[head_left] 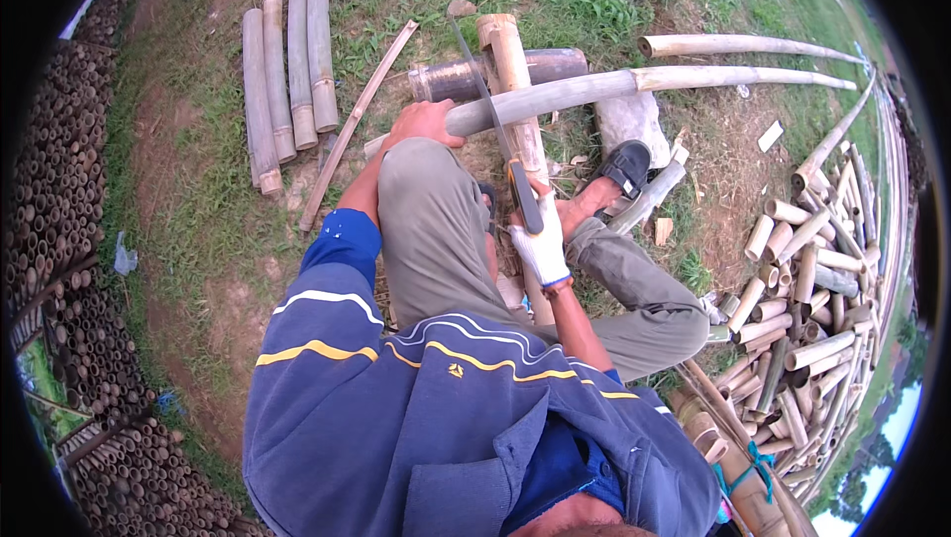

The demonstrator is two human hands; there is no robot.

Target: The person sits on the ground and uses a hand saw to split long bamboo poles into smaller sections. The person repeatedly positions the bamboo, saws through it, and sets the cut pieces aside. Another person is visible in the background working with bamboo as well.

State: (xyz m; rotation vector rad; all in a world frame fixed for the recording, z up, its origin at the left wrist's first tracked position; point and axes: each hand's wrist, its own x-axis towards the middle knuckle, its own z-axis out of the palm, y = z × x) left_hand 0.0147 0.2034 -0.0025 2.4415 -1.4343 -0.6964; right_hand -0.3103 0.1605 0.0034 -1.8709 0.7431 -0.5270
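Note:
A long grey-green bamboo pole (584,91) lies crosswise before me, reaching off to the right. My bare left hand (424,124) is closed around the pole near its left end, beside my bent left knee. In a white glove, my right hand (543,248) grips the dark, orange-edged handle of a handsaw (482,81). The saw's long blade points away from me and crosses the pole just right of my left hand; how deep it sits cannot be seen. Beneath the pole runs a pale notched bamboo length (508,56), itself lying over a thick dark bamboo piece (555,65).
Several cut bamboo lengths (297,61) lie side by side at the far left, near a thin split strip (357,126). A pale stone block (630,127) rests by my sandalled right foot (624,168). Cut pieces form a heap (802,289) at right; stacked bamboo (59,180) lines the left.

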